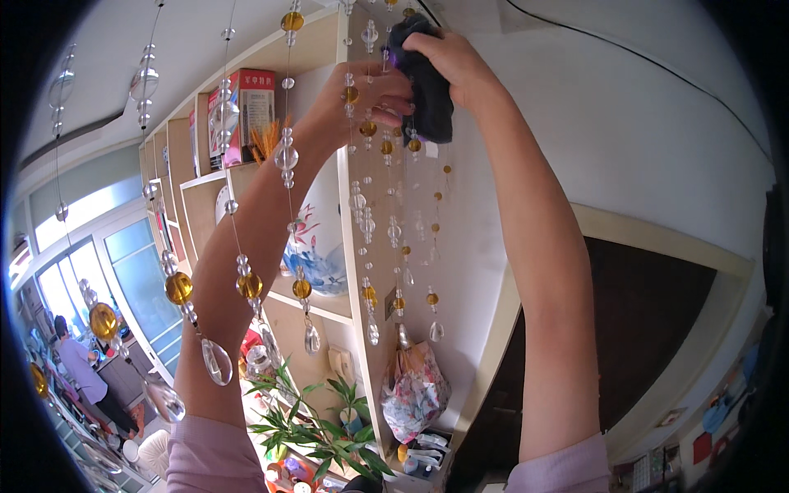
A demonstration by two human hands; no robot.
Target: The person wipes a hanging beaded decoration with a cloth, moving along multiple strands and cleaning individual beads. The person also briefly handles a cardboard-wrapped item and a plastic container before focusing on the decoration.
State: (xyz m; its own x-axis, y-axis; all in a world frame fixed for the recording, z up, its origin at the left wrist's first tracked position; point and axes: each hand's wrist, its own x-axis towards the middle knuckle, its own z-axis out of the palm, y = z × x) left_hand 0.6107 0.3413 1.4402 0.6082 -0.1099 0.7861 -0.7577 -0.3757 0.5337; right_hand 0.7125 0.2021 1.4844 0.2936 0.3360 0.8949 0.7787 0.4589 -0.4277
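High in front of me, my right hand (449,58) grips a dark cloth (429,101) that hangs down from it. My left hand (370,95) is raised beside the cloth, its fingertips at the cloth's left edge among strings of a bead curtain. Whether those fingers pinch a string is hidden. Clear and amber beads (368,128) cross in front of the left hand. Other strings hang nearer to me on the left, with an amber bead (179,288) and a clear teardrop pendant (217,362) on one of them.
Left of the strings stands a wooden shelf unit (363,246) with a red box (256,117) and a painted porcelain vase (317,265). Below are a leafy plant (327,425) and a hanging floral bag (416,394). A dark doorway (616,326) lies right; a person (86,370) stands far left.
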